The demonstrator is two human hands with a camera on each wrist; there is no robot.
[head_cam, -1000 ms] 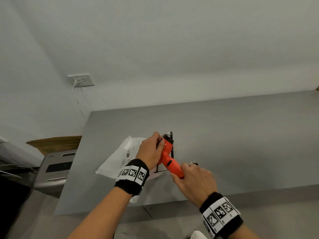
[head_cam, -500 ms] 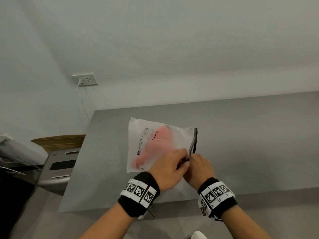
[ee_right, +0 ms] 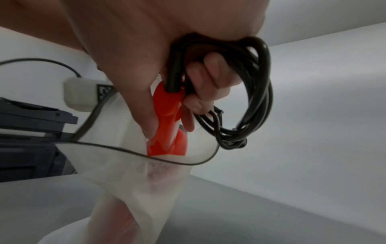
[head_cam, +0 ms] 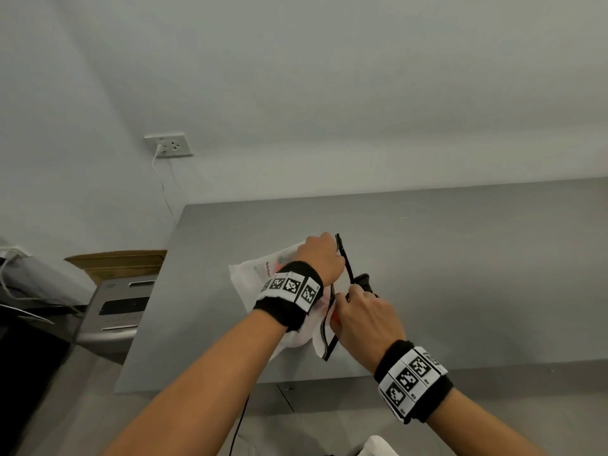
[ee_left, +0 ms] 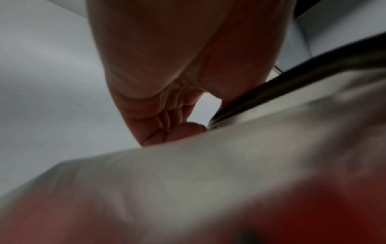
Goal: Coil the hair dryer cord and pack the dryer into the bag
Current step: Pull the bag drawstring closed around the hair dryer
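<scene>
Orange plastic: the hair dryer (ee_right: 167, 122) sits partway inside the bag's mouth, its handle end with the cable strain relief still above the black zip edge; its lower part shows as a reddish blur through the film.
Cord: the black cord (ee_right: 248, 102) is already wound into a bundle of several loops, hanging from the right hand just outside the opening.
Bag: the frosted white bag (head_cam: 263, 274) lies lifted off the grey table (head_cam: 460, 274), mouth held wide; red warning print shows on its side.
Right hand: the right hand (head_cam: 365, 319) is curled around the dryer handle and the coiled cord together, thumb along the orange body.
Left hand: the left hand (head_cam: 320, 256) pinches the far end of the bag's black zip rim, holding the mouth apart.
Done: coiling looks finished, and the insertion is under way.
Left: I judge that the handle and the whole cord bundle must still go below the rim, then the zip needs closing.
Risk: loops may snag on the zip edge.
Surroundings: a wall socket (head_cam: 168, 145) with a white lead, and a grey appliance (head_cam: 115, 311) beside the table.
</scene>
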